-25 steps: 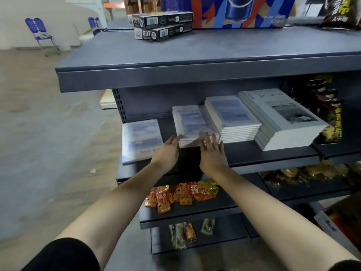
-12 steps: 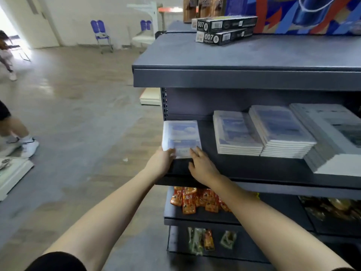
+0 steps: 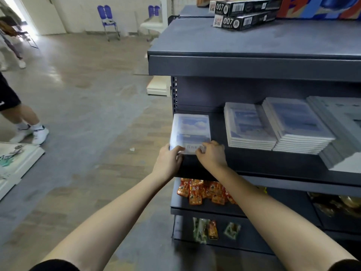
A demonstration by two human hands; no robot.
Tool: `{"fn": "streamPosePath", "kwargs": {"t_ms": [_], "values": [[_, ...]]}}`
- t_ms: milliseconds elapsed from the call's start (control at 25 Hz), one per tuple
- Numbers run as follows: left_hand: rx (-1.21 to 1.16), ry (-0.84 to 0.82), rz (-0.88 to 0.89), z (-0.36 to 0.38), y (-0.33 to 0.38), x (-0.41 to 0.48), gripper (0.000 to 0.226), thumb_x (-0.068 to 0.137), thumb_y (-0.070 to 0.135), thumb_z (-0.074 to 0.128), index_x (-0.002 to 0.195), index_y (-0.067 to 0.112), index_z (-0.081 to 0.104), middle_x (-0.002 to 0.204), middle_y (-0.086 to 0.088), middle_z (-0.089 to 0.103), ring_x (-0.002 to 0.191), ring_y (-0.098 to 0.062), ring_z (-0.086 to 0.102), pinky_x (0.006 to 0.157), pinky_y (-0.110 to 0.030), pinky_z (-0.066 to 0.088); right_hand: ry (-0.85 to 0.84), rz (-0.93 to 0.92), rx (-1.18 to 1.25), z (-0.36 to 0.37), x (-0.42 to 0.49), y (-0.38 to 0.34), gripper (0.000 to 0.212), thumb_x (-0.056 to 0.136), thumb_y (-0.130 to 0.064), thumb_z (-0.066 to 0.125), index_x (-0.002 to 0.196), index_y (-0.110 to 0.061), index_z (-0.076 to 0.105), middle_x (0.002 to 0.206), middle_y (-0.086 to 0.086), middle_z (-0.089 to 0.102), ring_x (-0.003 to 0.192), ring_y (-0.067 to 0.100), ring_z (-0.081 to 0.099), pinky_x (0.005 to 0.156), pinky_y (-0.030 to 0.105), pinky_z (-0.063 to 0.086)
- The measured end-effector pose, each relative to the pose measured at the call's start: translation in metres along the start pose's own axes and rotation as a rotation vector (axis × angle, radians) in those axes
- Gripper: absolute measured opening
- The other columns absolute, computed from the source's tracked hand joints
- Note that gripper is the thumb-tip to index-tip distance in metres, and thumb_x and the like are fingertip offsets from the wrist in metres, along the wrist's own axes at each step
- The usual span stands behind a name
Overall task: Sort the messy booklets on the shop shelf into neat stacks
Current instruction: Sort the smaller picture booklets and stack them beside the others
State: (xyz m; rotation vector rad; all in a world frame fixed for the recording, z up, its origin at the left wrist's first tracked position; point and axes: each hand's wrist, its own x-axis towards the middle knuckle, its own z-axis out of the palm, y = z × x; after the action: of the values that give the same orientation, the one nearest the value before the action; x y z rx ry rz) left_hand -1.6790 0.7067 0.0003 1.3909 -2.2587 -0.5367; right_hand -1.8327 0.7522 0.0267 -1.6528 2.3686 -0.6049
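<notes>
A thin booklet with a blue sky cover lies at the left end of the dark shelf. My left hand pinches its near left corner. My right hand grips its near right corner. To the right stand two neat stacks of like booklets, the second overlapping the first. Further right is a taller stack of larger grey booklets, cut off by the frame edge.
Black "007" boxes lie on the top shelf. Orange snack packets fill the shelf below, green ones lower still. A person's legs stand at the left on the floor. White boards lie beside them.
Both hands left the middle stack and moved left to the lone booklet, closing on its near corners. My view swung left, showing more floor and a person.
</notes>
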Motion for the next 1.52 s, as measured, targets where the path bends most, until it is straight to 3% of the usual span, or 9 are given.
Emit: {"fn": "streamPosePath", "kwargs": {"t_ms": [240, 400, 560, 720, 840, 1040, 1280, 1440, 1520], "values": [[-0.044, 0.075, 0.045, -0.007, -0.005, -0.026, 0.025, 0.088, 0.015, 0.053, 0.112, 0.015, 0.062, 0.100, -0.013, 0.061, 0.101, -0.030, 0.053, 0.081, -0.034, 0.044, 0.048, 0.061, 0.061, 0.013, -0.028, -0.003, 0.033, 0.090, -0.030, 0.050, 0.109, -0.007, 0.065, 0.115, 0.015, 0.060, 0.106, 0.032, 0.051, 0.090, 0.035, 0.036], [-0.213, 0.164, -0.135, -0.010, 0.015, -0.054, 0.029, 0.088, 0.016, 0.051, 0.117, 0.014, 0.055, 0.101, -0.009, 0.063, 0.094, -0.025, 0.055, 0.071, -0.029, 0.038, 0.085, 0.014, 0.156, 0.007, -0.055, 0.002, 0.022, 0.088, -0.024, 0.053, 0.084, -0.009, 0.069, 0.092, 0.015, 0.066, 0.093, 0.029, 0.056, 0.091, 0.037, 0.036], [-0.275, 0.233, -0.211, -0.002, 0.043, -0.087, 0.026, 0.083, 0.009, 0.058, 0.109, 0.009, 0.053, 0.084, -0.007, 0.060, 0.076, -0.024, 0.055, 0.057, -0.024, 0.029, 0.048, 0.011, 0.128, -0.001, -0.089, 0.021, 0.030, 0.088, -0.031, 0.055, 0.107, -0.011, 0.066, 0.116, 0.012, 0.056, 0.107, 0.029, 0.050, 0.091, 0.033, 0.033], [-0.292, 0.243, -0.106, 0.018, 0.056, -0.120, 0.026, 0.074, 0.000, 0.064, 0.099, 0.005, 0.055, 0.089, -0.011, 0.064, 0.082, -0.030, 0.062, 0.063, -0.033, 0.046, 0.004, 0.025, 0.176, -0.014, -0.120, 0.031, 0.043, 0.087, -0.028, 0.059, 0.126, -0.012, 0.055, 0.131, 0.012, 0.036, 0.121, 0.030, 0.038, 0.099, 0.031, 0.036], [-0.297, 0.222, -0.174, 0.029, 0.062, -0.147, 0.035, 0.073, -0.002, 0.065, 0.106, 0.007, 0.055, 0.105, -0.010, 0.052, 0.093, -0.031, 0.056, 0.074, -0.039, 0.052, -0.021, -0.009, 0.195, -0.012, -0.151, 0.047, 0.045, 0.086, -0.020, 0.062, 0.129, -0.015, 0.052, 0.134, 0.013, 0.031, 0.125, 0.031, 0.031, 0.105, 0.032, 0.031], [-0.356, 0.123, -0.234, 0.034, 0.081, -0.178, 0.053, 0.077, -0.002, 0.063, 0.125, 0.012, 0.046, 0.117, -0.006, 0.034, 0.103, -0.030, 0.052, 0.082, -0.024, 0.044, -0.032, -0.010, 0.370, -0.015, -0.188, 0.071, 0.055, 0.085, -0.009, 0.063, 0.136, -0.020, 0.046, 0.141, 0.011, 0.023, 0.131, 0.026, 0.032, 0.110, 0.027, 0.029], [-0.243, -0.002, -0.196, 0.047, 0.087, -0.214, 0.071, 0.076, 0.011, 0.071, 0.136, 0.013, 0.033, 0.126, -0.016, 0.046, 0.111, -0.033, 0.045, 0.069, -0.022, 0.031, -0.187, -0.043, 0.343, -0.016, -0.214, 0.108, 0.065, 0.085, -0.016, 0.064, 0.140, -0.037, 0.038, 0.134, 0.010, 0.040, 0.120, 0.024, 0.045, 0.093, 0.022, 0.038], [-0.271, -0.051, -0.277, 0.047, 0.103, -0.217, 0.096, 0.077, 0.015, 0.072, 0.148, 0.013, 0.008, 0.140, -0.016, 0.034, 0.121, -0.033, 0.043, 0.086, -0.032, 0.041, -0.163, -0.100, 0.305, -0.019, -0.219, 0.118, 0.062, 0.085, -0.024, 0.065, 0.140, -0.035, 0.038, 0.129, 0.005, 0.039, 0.116, 0.022, 0.045, 0.092, 0.027, 0.042], [-0.296, -0.066, -0.298, 0.049, 0.112, -0.220, 0.095, 0.078, 0.015, 0.071, 0.149, 0.015, 0.008, 0.138, -0.017, 0.030, 0.120, -0.031, 0.044, 0.086, -0.025, 0.038, -0.148, -0.114, 0.318, -0.018, -0.221, 0.120, 0.060, 0.086, -0.024, 0.065, 0.140, -0.031, 0.040, 0.134, 0.005, 0.039, 0.121, 0.021, 0.041, 0.095, 0.023, 0.036]]}}
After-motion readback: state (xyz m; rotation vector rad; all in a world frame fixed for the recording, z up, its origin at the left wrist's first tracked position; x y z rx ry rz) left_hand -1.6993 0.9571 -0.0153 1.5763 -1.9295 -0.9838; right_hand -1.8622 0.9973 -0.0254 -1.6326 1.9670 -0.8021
